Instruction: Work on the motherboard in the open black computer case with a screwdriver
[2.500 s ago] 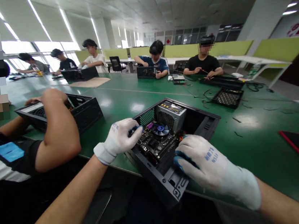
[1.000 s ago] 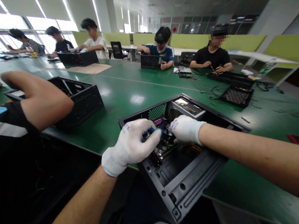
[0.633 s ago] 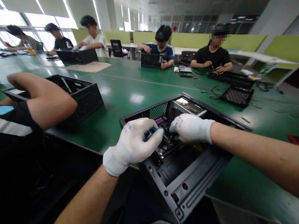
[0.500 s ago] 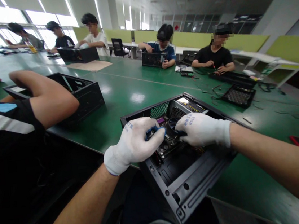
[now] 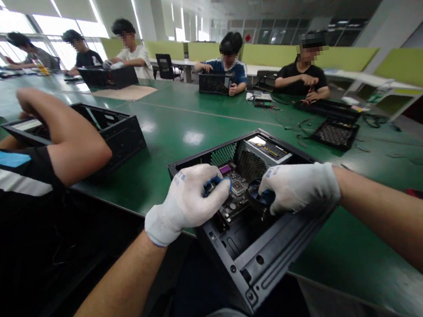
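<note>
An open black computer case (image 5: 266, 270) rests tilted at the table's edge before me. Inside it are a motherboard (image 5: 237, 188) with its processor socket bare and a power supply (image 5: 268, 149) at the back right. My right hand (image 5: 295, 185), in a white glove, grips a black CPU cooler fan (image 5: 259, 196), which is held tilted over the board's right part. My left hand (image 5: 197, 195), gloved the same way, is curled over the board's left side. Its thumb and fingers are drawn together; whatever lies between them is hidden.
The green table (image 5: 177, 126) carries another black case (image 5: 122, 138) at my left, by a co-worker's arm (image 5: 72, 139). Cables and a metal-and-black part (image 5: 334, 133) lie at the right. Several people work on cases across the table.
My right hand has drawn the cooler fan rightward and toward me, uncovering the processor socket. My left hand has stayed nearly in place.
</note>
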Motion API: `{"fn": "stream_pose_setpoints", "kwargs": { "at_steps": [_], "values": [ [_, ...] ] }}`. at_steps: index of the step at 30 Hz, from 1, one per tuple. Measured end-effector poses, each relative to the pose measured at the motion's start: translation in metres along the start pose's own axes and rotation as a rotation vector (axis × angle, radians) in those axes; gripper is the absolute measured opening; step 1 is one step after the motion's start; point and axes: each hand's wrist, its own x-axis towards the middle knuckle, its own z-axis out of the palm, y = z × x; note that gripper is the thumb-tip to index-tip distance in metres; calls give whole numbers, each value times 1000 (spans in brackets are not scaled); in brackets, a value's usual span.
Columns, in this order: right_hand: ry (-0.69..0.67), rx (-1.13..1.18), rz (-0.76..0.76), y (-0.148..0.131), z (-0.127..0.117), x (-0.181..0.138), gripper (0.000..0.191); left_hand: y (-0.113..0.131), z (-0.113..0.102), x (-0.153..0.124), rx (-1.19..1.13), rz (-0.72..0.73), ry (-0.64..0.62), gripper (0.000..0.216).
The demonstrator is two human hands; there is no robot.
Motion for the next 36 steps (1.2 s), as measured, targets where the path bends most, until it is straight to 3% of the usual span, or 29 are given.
{"fn": "stream_pose_setpoints", "kwargs": {
  "at_steps": [3, 9, 13, 20, 24, 29, 31, 36],
  "values": [
    [8, -37, -2, -5, -2, 1, 21, 1, 0, 0, 4, -2, -7, 26],
    [-101, 56, -13, 1, 2, 5, 41, 0, 0, 0, 11, -2, -13, 26],
    [-23, -25, 58, 1, 5, 7, 48, -1, 1, 0, 14, -3, -7, 25],
    [-48, -71, 82, -2, 9, 14, 65, 1, 0, 0, 17, -2, 2, 25],
    [-10, -43, 82, 1, 14, 17, 62, 1, 0, 0, 20, 3, 3, 25],
    [165, 7, 147, 6, 22, 15, 107, 1, 1, -1, 19, -3, -3, 24],
    [201, -5, 136, 6, 23, 15, 115, 1, 1, -1, 23, -4, -7, 24],
    [93, -73, 80, 1, 21, 19, 103, 0, 0, -1, 27, 3, -1, 25]
  ]
}}
